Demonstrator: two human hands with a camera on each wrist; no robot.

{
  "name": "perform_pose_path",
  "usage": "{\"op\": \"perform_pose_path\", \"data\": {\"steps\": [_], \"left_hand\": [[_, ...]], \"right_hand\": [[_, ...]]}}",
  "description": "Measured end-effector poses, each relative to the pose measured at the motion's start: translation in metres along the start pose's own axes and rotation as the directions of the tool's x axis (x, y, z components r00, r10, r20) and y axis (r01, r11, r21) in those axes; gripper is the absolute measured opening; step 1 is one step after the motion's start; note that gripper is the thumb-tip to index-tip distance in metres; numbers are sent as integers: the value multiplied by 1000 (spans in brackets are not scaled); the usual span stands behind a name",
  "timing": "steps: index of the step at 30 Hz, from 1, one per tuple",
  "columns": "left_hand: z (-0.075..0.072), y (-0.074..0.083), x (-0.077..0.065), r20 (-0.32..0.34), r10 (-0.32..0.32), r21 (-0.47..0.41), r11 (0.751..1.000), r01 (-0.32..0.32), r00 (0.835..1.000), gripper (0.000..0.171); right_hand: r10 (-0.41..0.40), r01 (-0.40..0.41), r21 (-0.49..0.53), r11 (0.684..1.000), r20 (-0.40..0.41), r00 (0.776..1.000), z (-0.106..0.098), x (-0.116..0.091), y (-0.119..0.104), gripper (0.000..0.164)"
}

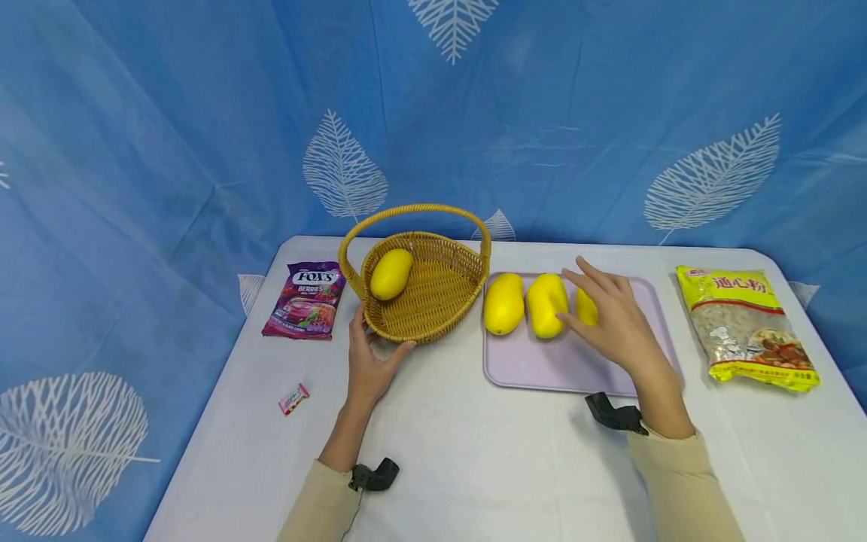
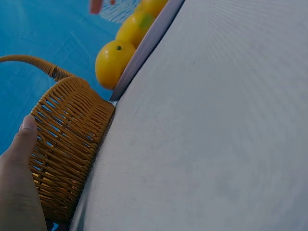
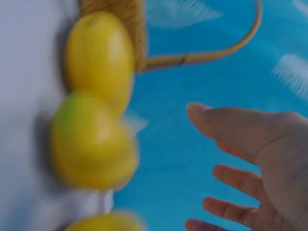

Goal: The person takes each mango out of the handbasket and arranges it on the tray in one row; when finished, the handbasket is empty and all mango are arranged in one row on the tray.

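My left hand (image 1: pixel 369 370) holds the near left rim of a handled wicker basket (image 1: pixel 433 301), its thumb lying against the woven side (image 2: pixel 72 139). Inside the basket, at the left, lies one yellow mango (image 1: pixel 391 275). To the right, a pale purple tray (image 1: pixel 535 369) carries a left mango (image 1: pixel 503 305), a middle mango (image 1: pixel 546 301) and a right mango (image 1: pixel 586 309) partly hidden by my right hand (image 1: pixel 612 324). That hand hovers over the tray with fingers spread and thumb apart. In the right wrist view nothing lies between its fingers (image 3: pixel 236 178).
Left of the basket lies a purple FOX'S candy bag (image 1: pixel 305 299), with a small pink wrapped candy (image 1: pixel 294 400) nearer the front. A yellow-ended pasta bag (image 1: pixel 748 327) rests at the table's right side. Behind the white table (image 1: pixel 474 459) hangs a blue leaf-print cloth (image 1: pixel 515 150).
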State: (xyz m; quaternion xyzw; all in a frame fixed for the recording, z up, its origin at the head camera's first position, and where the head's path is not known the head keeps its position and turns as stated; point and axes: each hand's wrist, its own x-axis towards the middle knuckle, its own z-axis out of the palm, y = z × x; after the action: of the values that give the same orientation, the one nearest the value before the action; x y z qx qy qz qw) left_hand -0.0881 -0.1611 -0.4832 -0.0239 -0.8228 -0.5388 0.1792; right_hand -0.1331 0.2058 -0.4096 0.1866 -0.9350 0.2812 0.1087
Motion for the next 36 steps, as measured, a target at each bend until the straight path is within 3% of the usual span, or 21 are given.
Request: {"op": "perform_pose_path", "data": {"steps": [7, 11, 14, 22, 32, 36], "left_hand": [[5, -30, 2, -16, 16, 4, 1000, -16, 1000, 107], [3, -34, 1, -16, 31, -2, 1000, -31, 999, 106], [3, -34, 2, -10, 34, 8, 999, -34, 999, 105], [2, -36, 1, -1, 23, 52, 998, -22, 1000, 106], [1, -36, 2, -5, 21, 64, 998, -20, 1000, 106], [2, -35, 1, -6, 8, 69, 998, -8, 1000, 106]], "right_hand": [[-191, 196, 102, 975, -58, 980, 8, 28, -59, 62], [-285, 286, 176, 942, -33, 958, 32, 44, -86, 60], [-322, 310, 226, 924, 20, 946, 57, 55, -98, 58], [-271, 220, 235, 947, 209, 940, 110, 81, -108, 60], [-197, 87, 320, 943, 330, 923, 147, 131, -116, 61], [-139, 5, 303, 953, 420, 897, 158, 140, -118, 69]]}}
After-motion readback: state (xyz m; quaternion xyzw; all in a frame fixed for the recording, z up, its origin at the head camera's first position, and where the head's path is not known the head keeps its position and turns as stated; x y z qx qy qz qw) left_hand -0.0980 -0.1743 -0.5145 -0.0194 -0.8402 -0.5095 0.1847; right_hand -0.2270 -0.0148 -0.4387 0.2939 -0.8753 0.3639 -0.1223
